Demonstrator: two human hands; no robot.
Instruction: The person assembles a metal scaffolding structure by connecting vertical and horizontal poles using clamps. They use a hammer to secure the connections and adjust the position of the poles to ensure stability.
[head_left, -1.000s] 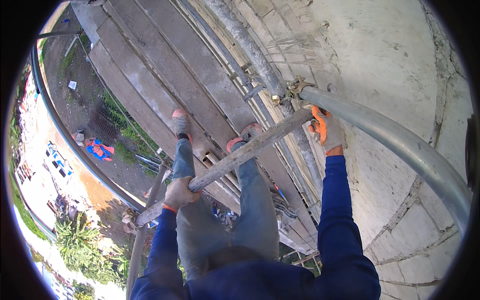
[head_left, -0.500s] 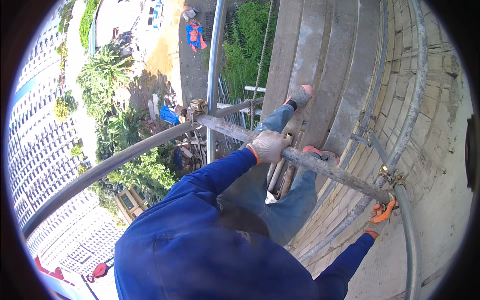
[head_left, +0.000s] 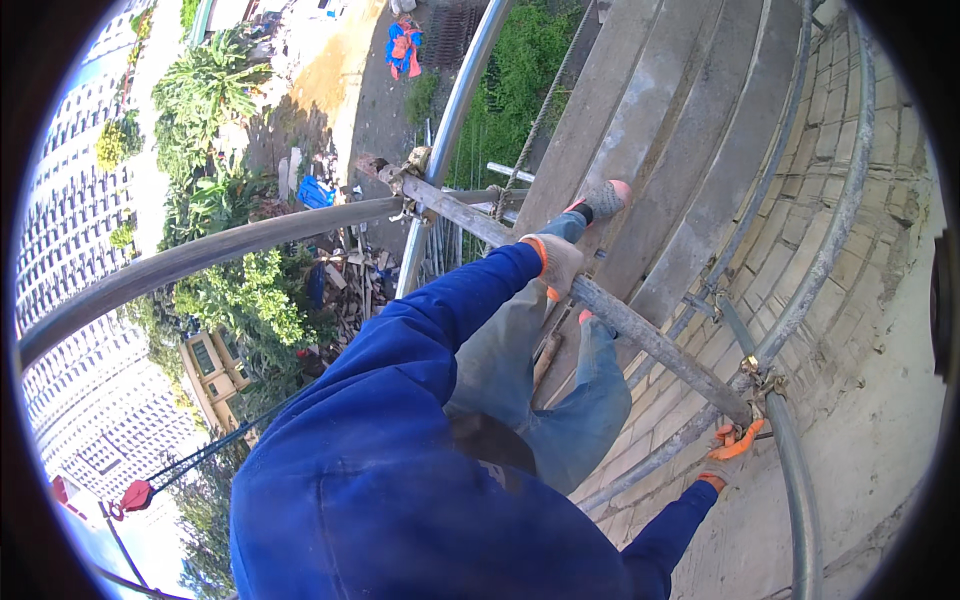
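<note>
Head view: 2 gloved hands, 1 cross tube, 2 curved rails, approx 4 planks. Left hand clenched round tube near mid-span. Right hand clasped at tube's wall end, by clamp on inner rail. Outer rail joins tube's far end

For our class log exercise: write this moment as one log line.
left hand: grips scaffold tube | right hand: at tube coupler | feet on planks | high above ground

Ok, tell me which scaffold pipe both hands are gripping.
The rusty straight pipe crossing diagonally: left hand mid-span, right hand at its clamped end. The curved guardrail pipes go unheld.
</note>
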